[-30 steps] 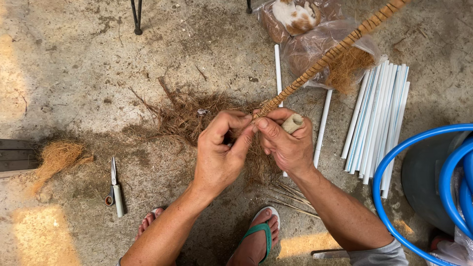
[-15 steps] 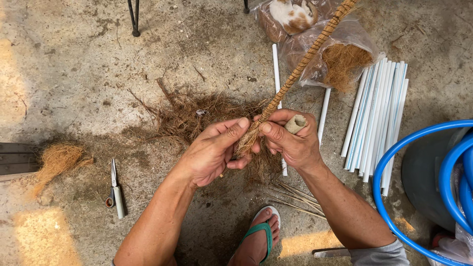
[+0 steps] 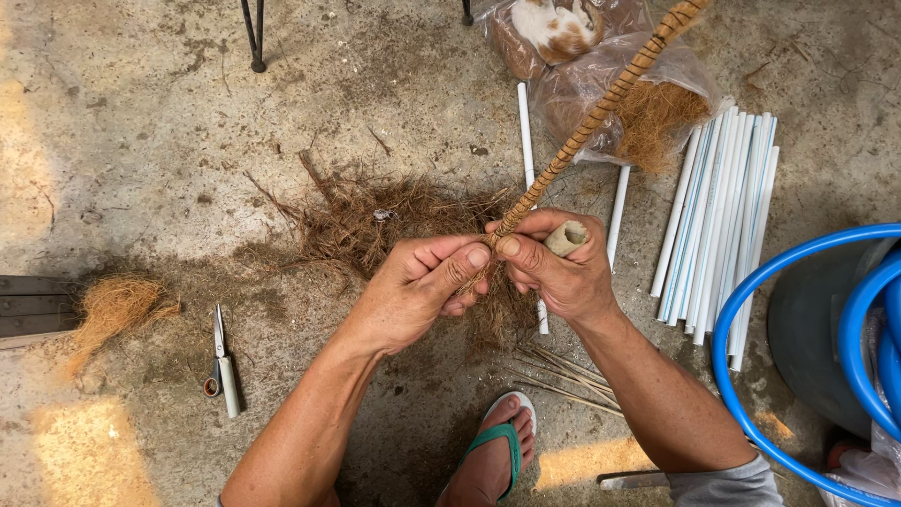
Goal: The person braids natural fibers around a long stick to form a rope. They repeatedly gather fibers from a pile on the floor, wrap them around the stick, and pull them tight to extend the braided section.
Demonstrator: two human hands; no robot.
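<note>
Both hands are gripping a fibre-wrapped stick [image 3: 601, 111] over a fibre pile [image 3: 394, 225]: the left hand [image 3: 422, 286] is pinching its lower end, the right hand [image 3: 558, 268] is also clutching a small spool [image 3: 566, 238]

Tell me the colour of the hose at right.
Blue; the hose shows clearly in the head view.

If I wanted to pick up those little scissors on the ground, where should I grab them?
Grab the scissors by the pale handle end, which points toward the person, coming straight down from above. They lie flat on the bare concrete floor with the thin blade end pointing away, so the handle looks like the safer, thicker part to pinch.
</note>
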